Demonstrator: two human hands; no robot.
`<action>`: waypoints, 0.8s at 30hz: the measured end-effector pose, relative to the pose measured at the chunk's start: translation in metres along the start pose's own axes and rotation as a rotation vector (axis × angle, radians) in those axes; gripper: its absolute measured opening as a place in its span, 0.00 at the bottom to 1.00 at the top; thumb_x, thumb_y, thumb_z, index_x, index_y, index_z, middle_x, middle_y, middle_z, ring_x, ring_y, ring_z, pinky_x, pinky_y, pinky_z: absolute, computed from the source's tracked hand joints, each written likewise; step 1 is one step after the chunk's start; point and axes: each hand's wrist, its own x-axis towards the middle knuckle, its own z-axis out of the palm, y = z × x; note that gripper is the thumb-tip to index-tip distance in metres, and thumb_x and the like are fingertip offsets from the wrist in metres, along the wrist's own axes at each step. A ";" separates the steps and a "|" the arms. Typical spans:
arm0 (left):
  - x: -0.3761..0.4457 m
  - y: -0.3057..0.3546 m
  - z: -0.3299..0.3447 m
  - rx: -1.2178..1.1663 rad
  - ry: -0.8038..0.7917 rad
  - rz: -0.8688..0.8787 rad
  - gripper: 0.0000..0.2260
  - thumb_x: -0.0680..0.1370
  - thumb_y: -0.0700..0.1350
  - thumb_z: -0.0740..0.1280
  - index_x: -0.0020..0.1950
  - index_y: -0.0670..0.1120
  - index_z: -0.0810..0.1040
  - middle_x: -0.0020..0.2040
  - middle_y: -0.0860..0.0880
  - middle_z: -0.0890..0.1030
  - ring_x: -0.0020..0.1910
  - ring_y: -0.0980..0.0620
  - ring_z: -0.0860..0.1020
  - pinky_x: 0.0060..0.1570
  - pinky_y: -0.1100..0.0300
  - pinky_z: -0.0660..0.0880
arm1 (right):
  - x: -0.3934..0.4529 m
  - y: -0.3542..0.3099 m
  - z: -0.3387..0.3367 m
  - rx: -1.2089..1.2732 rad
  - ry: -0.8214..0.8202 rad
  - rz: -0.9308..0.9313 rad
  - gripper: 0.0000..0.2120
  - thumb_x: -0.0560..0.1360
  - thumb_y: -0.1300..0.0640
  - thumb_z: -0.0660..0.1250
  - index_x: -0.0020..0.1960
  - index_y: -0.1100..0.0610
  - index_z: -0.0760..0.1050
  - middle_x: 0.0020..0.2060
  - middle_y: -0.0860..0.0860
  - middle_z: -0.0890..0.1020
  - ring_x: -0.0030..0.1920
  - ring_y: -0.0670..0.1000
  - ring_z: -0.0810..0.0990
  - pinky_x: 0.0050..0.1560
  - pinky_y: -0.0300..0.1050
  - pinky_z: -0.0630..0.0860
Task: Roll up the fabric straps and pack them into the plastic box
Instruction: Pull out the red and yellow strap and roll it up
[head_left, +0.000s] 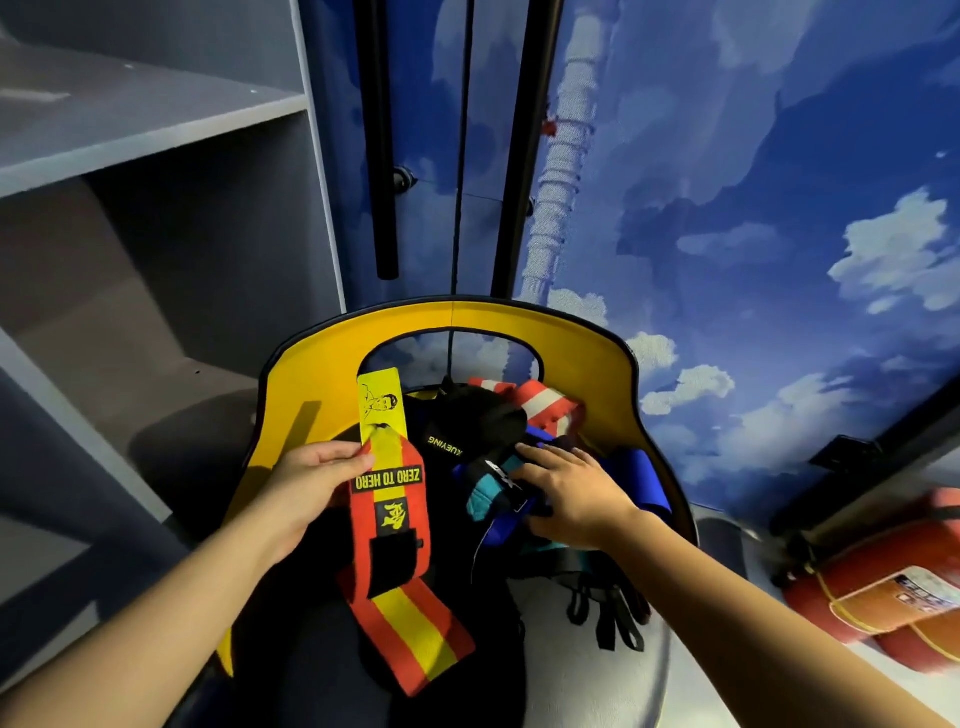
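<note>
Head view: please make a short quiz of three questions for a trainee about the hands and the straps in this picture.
1. True or false: the left hand holds the red and yellow strap.
2. What does the right hand rest on?
A. the fire extinguisher
B. the pile of blue and black straps
C. the grey shelf
3. Fill in: the label on the red and yellow strap reads "ZERO TO ____".

Key: 1 true; 2 B; 3 HERO.

Strap (400, 525) left of strap pile (498, 441), shelves (130, 156) far left
</note>
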 end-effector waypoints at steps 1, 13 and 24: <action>0.000 0.000 -0.001 0.009 0.001 0.000 0.10 0.75 0.40 0.74 0.56 0.44 0.83 0.50 0.45 0.87 0.53 0.44 0.83 0.59 0.47 0.78 | -0.001 0.001 0.000 -0.005 -0.008 0.002 0.32 0.72 0.41 0.68 0.75 0.42 0.65 0.80 0.44 0.57 0.79 0.53 0.57 0.77 0.56 0.53; 0.004 0.008 0.009 0.020 -0.026 0.030 0.07 0.76 0.40 0.73 0.53 0.45 0.84 0.49 0.45 0.87 0.52 0.44 0.84 0.58 0.47 0.78 | 0.027 0.015 -0.032 0.358 0.334 0.188 0.14 0.79 0.60 0.62 0.60 0.51 0.81 0.54 0.52 0.85 0.53 0.56 0.82 0.49 0.45 0.75; 0.029 0.014 0.029 0.017 -0.041 0.049 0.09 0.76 0.41 0.74 0.55 0.44 0.83 0.51 0.45 0.87 0.50 0.49 0.83 0.46 0.60 0.77 | 0.113 0.044 -0.044 -0.128 -0.195 0.148 0.42 0.78 0.67 0.65 0.82 0.46 0.46 0.82 0.46 0.48 0.81 0.55 0.47 0.79 0.51 0.55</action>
